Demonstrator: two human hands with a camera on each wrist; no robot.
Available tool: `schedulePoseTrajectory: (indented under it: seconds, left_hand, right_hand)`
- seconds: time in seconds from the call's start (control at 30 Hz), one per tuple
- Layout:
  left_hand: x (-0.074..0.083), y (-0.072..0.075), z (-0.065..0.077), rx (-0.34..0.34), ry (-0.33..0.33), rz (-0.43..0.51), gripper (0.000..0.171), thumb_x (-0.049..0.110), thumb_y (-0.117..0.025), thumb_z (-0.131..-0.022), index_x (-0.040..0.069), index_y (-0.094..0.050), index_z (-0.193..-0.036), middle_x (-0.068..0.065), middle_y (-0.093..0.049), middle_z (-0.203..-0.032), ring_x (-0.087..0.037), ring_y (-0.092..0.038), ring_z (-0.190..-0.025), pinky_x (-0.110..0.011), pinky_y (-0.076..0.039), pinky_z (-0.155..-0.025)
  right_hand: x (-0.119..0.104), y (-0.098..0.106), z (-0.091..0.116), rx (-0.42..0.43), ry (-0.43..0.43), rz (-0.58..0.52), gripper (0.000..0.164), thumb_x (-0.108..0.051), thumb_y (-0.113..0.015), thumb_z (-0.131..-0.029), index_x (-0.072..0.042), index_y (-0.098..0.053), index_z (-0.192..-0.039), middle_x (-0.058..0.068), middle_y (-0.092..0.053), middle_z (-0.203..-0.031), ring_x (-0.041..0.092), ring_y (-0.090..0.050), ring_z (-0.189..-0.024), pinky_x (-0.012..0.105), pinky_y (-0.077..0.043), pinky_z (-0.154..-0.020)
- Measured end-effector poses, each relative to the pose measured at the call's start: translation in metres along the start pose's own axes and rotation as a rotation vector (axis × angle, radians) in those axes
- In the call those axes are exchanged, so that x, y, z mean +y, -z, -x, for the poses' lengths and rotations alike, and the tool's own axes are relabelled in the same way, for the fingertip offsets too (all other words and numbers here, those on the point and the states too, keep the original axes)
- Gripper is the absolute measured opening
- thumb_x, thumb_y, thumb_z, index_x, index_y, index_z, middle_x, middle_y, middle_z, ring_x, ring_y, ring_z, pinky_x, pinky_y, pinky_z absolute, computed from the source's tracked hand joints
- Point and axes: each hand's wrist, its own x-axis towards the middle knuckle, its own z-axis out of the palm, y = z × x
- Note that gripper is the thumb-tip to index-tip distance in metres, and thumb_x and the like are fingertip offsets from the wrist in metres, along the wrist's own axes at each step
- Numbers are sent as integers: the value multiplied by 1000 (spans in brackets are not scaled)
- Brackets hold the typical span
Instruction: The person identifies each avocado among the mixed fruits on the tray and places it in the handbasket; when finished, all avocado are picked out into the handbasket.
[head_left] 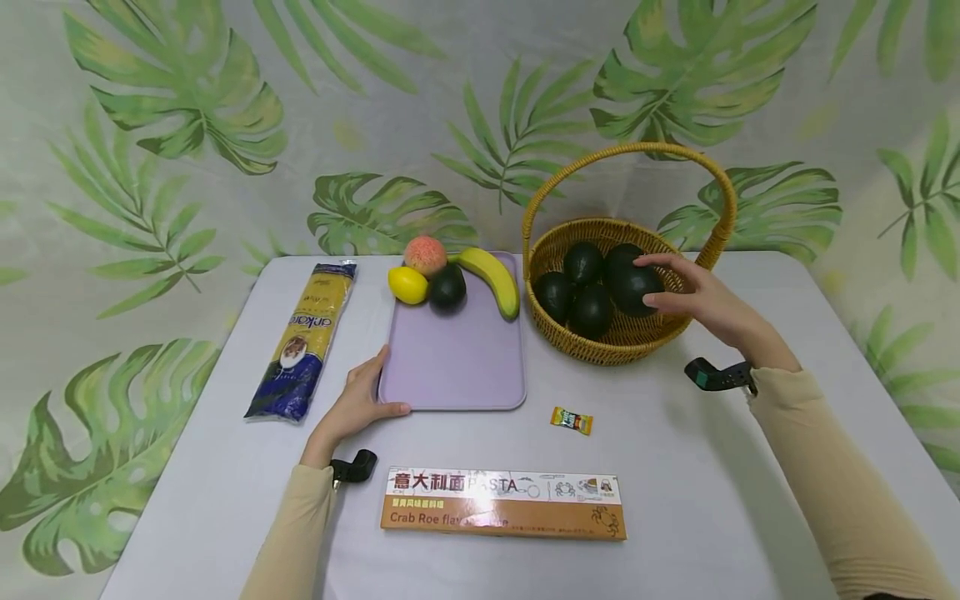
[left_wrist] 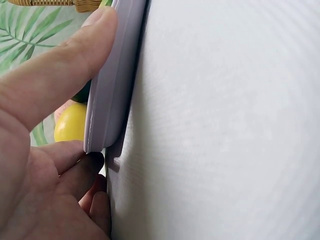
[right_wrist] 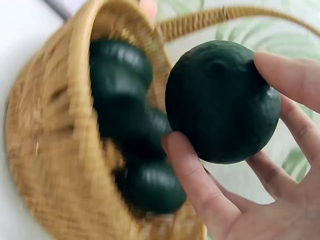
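In the head view my right hand [head_left: 708, 304] grips a dark green avocado [head_left: 628, 285] over the wicker basket [head_left: 600, 354]. The right wrist view shows thumb and fingers spread round this avocado [right_wrist: 222, 102], apart from the basket wall [right_wrist: 45, 125]. Several more avocados [head_left: 590, 312] lie inside the basket. My left hand [head_left: 358, 407] holds the near left corner of a lilac tray [head_left: 453, 358], thumb along its front edge and fingers at its left side. At the tray's far end sit a lemon [head_left: 407, 286], a peach [head_left: 425, 255], an avocado [head_left: 447, 289] and a banana [head_left: 491, 279].
A yellow and blue pasta bag [head_left: 303, 342] lies left of the tray. Nearest me is a long pasta box [head_left: 502, 504]. One small yellow candy packet [head_left: 572, 420] lies between box and basket. The basket's tall handle [head_left: 630, 148] arches above it. Leaf-patterned cloth hangs behind the white table.
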Motion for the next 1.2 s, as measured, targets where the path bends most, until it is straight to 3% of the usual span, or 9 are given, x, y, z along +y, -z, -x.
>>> schedulePoseTrajectory:
  seconds: [0.2,0.37,0.6,0.7,1.03,1.2]
  left_hand:
    - [1,0,0,0,-5,3,110,29,-83,-75,1,-10,-152,-22,-15,-155,-38,-7,-139,-58,-12,-109]
    - [1,0,0,-1,-4,5,109,29,-82,-75,1,-10,-152,-22,-15,-155,-37,-7,-140,-59,-12,-109]
    - [1,0,1,-1,0,1,109,29,-82,-75,2,-10,-153,-21,-15,-156,-37,-8,-139,-58,-13,-109]
    - [2,0,1,-2,3,0,109,29,-82,-75,2,-10,-153,-22,-15,-155,-37,-8,-139,-58,-13,-109]
    - [2,0,1,1,-3,5,109,28,-83,-75,2,-11,-153,-22,-16,-155,-37,-8,-139,-58,-13,-109]
    - [2,0,1,-3,4,-1,109,29,-82,-75,2,-10,-153,-22,-16,-155,-37,-8,-139,-58,-13,-109]
  right_hand:
    - [13,14,10,12,-50,1,53,-21,-59,-96,-15,-36,-144,8,-18,-153,7,-61,-99,18,-47,-83]
    - [18,17,11,16,-62,48,53,-21,-60,-95,-15,-39,-143,8,-20,-153,11,-55,-106,21,-47,-83]
    - [15,12,3,-7,-79,95,54,-21,-65,-92,-12,-43,-140,11,-23,-152,35,-32,-129,57,-32,-99]
    - [14,10,-1,-19,-72,126,53,-19,-67,-90,-9,-45,-138,15,-25,-150,39,-24,-133,65,-24,-101]
    - [14,4,-15,-123,-54,248,47,-13,-68,-89,-4,-51,-132,21,-33,-144,40,-28,-130,61,-27,-100]
    - [15,1,-26,-197,-33,366,48,-10,-67,-88,0,-49,-132,28,-35,-139,45,-31,-126,62,-28,-99]
